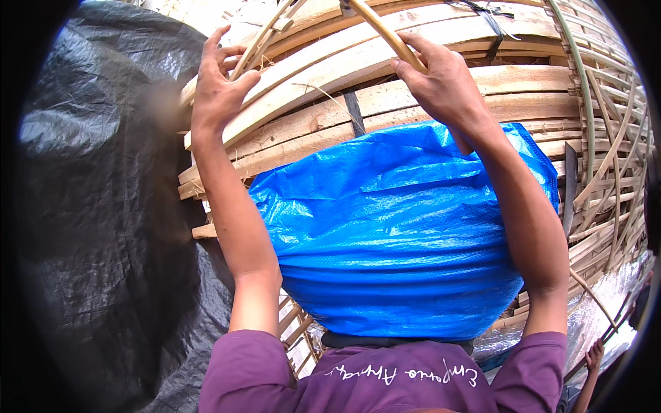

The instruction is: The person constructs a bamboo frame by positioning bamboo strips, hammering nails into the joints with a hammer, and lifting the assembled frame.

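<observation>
My left hand [222, 89] is raised at the upper left, with a pale bamboo strip [260, 43] lying in the crook between thumb and fingers. Its grip looks loose; the index finger points up and the thumb sticks out. At the upper middle, my right hand [444, 79] pinches the lower end of a bamboo stick [379, 26] between thumb and fingers. Both pieces slant up past the top edge, so whether they join is hidden. A shiny blue plastic sheet [385, 234] covers my lap between my forearms.
Stacked pale wooden slats [310, 134] lie beyond the sheet, crossed by a dark strap [354, 113]. Black plastic sheeting [103, 206] hangs along the left. Woven bamboo strips [613, 138] edge the right side. Another person's hand [593, 354] holds a thin stick at the lower right.
</observation>
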### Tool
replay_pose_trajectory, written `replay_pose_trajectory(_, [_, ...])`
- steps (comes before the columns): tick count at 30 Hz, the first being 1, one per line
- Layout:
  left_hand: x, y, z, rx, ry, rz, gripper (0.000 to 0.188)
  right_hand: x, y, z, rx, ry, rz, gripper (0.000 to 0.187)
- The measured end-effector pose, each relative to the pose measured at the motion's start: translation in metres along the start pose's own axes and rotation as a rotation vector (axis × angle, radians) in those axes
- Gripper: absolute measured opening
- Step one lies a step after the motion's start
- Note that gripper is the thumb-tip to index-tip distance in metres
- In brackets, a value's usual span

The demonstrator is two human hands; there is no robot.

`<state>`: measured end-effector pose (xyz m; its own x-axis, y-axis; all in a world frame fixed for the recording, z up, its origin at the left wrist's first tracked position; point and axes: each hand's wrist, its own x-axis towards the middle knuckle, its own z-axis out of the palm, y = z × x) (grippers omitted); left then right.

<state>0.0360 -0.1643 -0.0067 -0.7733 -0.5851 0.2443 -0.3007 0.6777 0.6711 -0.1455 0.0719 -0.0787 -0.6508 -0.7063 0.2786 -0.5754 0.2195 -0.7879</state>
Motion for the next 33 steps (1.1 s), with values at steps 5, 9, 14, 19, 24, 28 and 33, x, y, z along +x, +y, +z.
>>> replay_pose_trajectory(5, [-0.014, -0.023, -0.001, 0.089, 0.014, 0.11, 0.06, -0.004, -0.006, 0.0, -0.008, -0.091, 0.053, 0.043])
replay_pose_trajectory(9, [-0.012, -0.021, 0.021, 0.384, 0.05, 0.193, 0.052, -0.005, -0.006, 0.013, -0.015, -0.051, 0.018, 0.044])
replay_pose_trajectory(14, [-0.032, -0.046, 0.058, 0.692, -0.057, 0.213, 0.044, -0.006, 0.001, 0.025, -0.049, -0.072, 0.016, 0.045])
replay_pose_trajectory(19, [-0.027, -0.041, 0.059, 0.41, -0.06, 0.144, 0.036, -0.005, 0.003, 0.022, -0.039, -0.121, 0.058, 0.041])
replay_pose_trajectory(24, [-0.036, -0.042, 0.068, 0.278, -0.658, -0.292, 0.045, -0.004, 0.002, 0.018, -0.078, -0.111, 0.028, 0.043])
replay_pose_trajectory(28, [-0.04, -0.022, 0.078, 0.541, -0.654, -0.231, 0.06, -0.003, 0.0, 0.012, -0.097, -0.155, 0.042, 0.036])
replay_pose_trajectory(33, [-0.043, -0.01, 0.081, 0.736, -0.654, -0.292, 0.077, -0.001, 0.007, 0.012, -0.131, -0.137, -0.024, 0.028])
